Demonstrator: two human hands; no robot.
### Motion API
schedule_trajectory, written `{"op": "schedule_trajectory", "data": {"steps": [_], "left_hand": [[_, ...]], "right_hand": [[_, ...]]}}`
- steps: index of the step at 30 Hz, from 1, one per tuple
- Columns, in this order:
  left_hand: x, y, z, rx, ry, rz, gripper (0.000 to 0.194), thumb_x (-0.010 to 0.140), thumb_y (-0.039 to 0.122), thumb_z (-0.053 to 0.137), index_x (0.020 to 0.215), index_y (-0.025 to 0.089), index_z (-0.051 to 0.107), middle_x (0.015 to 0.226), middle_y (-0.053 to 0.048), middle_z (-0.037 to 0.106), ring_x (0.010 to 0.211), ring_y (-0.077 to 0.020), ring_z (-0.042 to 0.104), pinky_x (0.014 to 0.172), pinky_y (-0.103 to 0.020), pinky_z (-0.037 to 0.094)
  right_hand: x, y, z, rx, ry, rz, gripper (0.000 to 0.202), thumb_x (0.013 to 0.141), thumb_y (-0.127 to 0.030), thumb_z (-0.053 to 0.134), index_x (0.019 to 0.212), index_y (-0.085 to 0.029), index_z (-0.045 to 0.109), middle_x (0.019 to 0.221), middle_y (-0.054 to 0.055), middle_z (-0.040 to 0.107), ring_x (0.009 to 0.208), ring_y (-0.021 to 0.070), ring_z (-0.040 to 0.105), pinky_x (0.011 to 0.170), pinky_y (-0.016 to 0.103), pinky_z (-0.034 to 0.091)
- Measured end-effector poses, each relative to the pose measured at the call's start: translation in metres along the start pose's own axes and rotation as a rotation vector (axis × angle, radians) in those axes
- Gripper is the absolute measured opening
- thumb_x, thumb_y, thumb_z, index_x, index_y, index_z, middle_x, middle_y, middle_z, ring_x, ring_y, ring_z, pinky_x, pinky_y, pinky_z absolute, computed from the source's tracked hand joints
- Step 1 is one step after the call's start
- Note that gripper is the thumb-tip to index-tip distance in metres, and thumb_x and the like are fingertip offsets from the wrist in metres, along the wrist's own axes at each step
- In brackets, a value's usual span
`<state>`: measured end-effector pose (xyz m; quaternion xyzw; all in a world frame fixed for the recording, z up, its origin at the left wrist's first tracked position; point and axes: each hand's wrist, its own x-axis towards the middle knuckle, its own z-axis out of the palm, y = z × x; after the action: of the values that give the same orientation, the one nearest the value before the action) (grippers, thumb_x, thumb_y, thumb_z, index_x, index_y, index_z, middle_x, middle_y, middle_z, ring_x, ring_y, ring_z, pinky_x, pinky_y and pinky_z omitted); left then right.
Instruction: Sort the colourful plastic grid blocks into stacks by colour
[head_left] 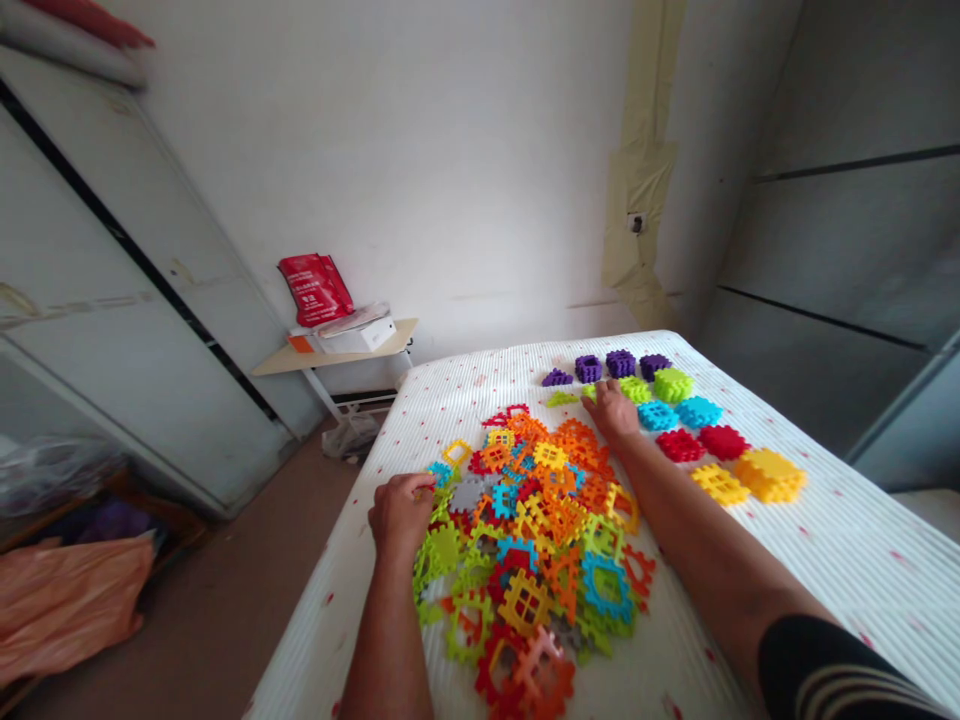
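Note:
A large mixed pile of toothed plastic building pieces (525, 520) lies on the covered surface. At its left edge my left hand (399, 512) is closed, fingertips curled beside blue and red pieces; what they hold, if anything, is hidden. My right hand (613, 410) reaches past the pile, its fingers closed down on a light green building piece (589, 391). Left of it lies a flat green triangular piece (561, 398). Right of it stand green stacks, one of window pieces (636, 388) and one of solid squares (673, 384).
Sorted purple (620, 363), blue (699, 411), red (724, 441) and yellow stacks (771, 474) stand on the right of the patterned white cover (465, 385). Beyond the left edge is a small table (406, 332) with a red bag (315, 288) and white box (358, 334).

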<state>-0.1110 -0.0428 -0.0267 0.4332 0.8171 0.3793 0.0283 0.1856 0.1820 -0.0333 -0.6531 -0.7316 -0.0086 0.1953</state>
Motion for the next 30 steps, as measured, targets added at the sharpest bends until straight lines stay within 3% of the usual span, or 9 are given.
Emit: {"op": "schedule_trajectory", "data": {"steps": [2,7,12,23,30], "left_hand": [[-0.002,0.003,0.002,0.161,-0.085,0.026,0.022,0.066,0.025,0.059,0.083,0.029,0.072,0.103,-0.005,0.067,0.096,-0.0285,0.056,0.076,-0.038,0.042],[-0.006,0.014,0.009,0.341,-0.125,0.032,0.038,0.078,0.040,0.048,0.111,0.030,0.063,0.122,-0.009,0.056,0.107,-0.0316,0.049,0.079,-0.043,0.042],[-0.009,0.023,0.015,0.459,-0.179,-0.024,0.044,0.080,0.051,0.040,0.111,0.029,0.063,0.133,-0.011,0.047,0.115,-0.0347,0.043,0.084,-0.051,0.038],[-0.010,0.028,0.017,0.477,-0.190,-0.010,0.037,0.078,0.043,0.042,0.102,0.026,0.064,0.123,-0.012,0.052,0.111,-0.0345,0.043,0.080,-0.051,0.040],[-0.005,0.030,0.019,0.493,-0.225,-0.068,0.038,0.077,0.041,0.042,0.106,0.026,0.062,0.127,-0.012,0.048,0.114,-0.0359,0.041,0.081,-0.055,0.039]], "right_hand": [[-0.002,-0.003,-0.004,0.006,0.026,-0.039,0.036,0.091,-0.042,0.038,0.112,-0.016,0.054,0.115,0.013,0.053,0.088,0.0212,0.059,0.069,0.029,0.043],[-0.006,-0.009,-0.013,0.005,0.048,-0.097,0.038,0.093,-0.042,0.034,0.113,-0.017,0.055,0.117,0.013,0.054,0.089,0.0215,0.058,0.069,0.029,0.043],[-0.008,-0.013,-0.015,0.016,0.075,-0.145,0.037,0.094,-0.041,0.032,0.106,-0.017,0.058,0.112,0.011,0.057,0.088,0.0208,0.058,0.069,0.029,0.041],[-0.012,-0.020,-0.022,0.074,0.066,-0.194,0.035,0.093,-0.039,0.034,0.108,-0.019,0.058,0.112,0.011,0.057,0.090,0.0206,0.059,0.071,0.029,0.042],[-0.021,-0.036,-0.037,0.106,-0.007,-0.439,0.030,0.093,-0.034,0.040,0.098,-0.017,0.063,0.102,0.008,0.062,0.084,0.0169,0.059,0.072,0.024,0.042]]}}
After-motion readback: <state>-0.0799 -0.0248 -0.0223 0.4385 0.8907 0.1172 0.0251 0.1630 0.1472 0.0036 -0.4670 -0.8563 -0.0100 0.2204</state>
